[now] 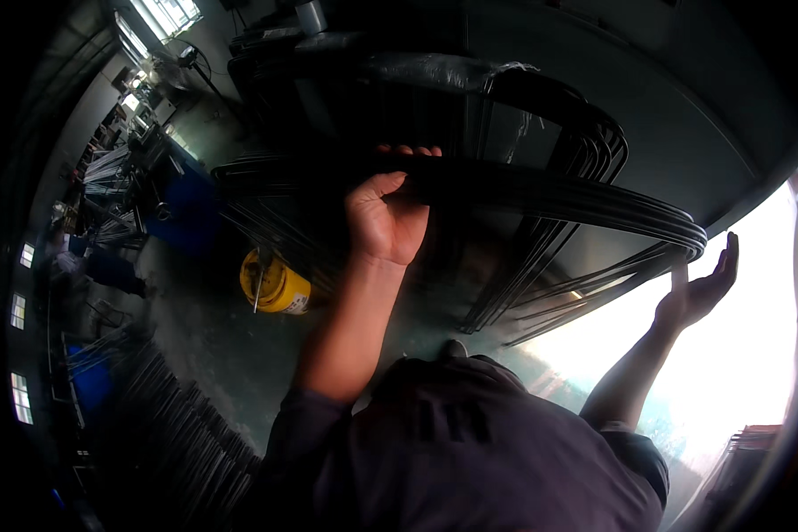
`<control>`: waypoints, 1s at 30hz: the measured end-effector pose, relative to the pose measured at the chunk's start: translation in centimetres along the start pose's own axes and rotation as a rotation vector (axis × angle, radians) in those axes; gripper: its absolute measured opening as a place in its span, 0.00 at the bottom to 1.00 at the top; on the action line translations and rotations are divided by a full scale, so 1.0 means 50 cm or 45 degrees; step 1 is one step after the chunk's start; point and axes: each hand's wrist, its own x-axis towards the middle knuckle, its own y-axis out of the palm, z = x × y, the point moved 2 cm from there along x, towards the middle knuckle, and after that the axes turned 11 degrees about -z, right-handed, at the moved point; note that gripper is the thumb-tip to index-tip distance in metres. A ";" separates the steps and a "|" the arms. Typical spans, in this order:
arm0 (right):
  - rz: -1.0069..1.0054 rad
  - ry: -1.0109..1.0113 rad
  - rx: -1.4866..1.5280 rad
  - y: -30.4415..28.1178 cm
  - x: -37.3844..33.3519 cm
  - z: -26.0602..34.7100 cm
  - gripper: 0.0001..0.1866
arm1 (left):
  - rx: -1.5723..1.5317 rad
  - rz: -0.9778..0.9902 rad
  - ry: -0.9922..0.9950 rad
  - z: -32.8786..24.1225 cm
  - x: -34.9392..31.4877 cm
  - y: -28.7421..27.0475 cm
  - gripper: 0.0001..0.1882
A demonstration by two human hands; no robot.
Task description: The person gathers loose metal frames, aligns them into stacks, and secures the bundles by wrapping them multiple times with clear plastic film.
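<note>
Dim workshop, grey concrete floor [213, 328], yellow bucket [275, 284], windows [164, 13] upper left, bright glare right.

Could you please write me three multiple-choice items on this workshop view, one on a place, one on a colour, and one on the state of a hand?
1. Where does the bucket stand?
A. on the floor to the left of the left forearm
B. on top of the bundle
C. in the right hand

2. What colour is the bucket?
A. red
B. yellow
C. white

3. How is the right hand?
A. clenched round a rod
B. hidden from view
C. open, palm bare, by the bent end of the bundle of dark bent rods

Answers:
1 A: it sits on the grey floor, left of the arm.
2 B: its wall is plainly yellow.
3 C: the fingers are spread and grip nothing, while the left hand is closed on the bundle.
</note>
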 end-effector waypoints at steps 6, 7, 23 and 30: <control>1.417 -0.114 0.490 0.274 0.081 0.333 0.17 | 0.153 0.049 -0.116 -0.007 -0.034 -0.002 0.24; 1.779 0.029 0.507 0.317 0.070 0.346 0.17 | 0.177 0.042 -0.138 -0.013 -0.045 -0.002 0.27; 3.002 0.259 0.495 0.423 -0.014 0.412 0.24 | 0.261 -0.089 -0.279 -0.075 -0.219 -0.034 0.36; 3.094 0.808 0.799 0.429 -0.059 0.362 0.22 | 0.294 -0.058 -0.161 -0.079 -0.273 -0.038 0.39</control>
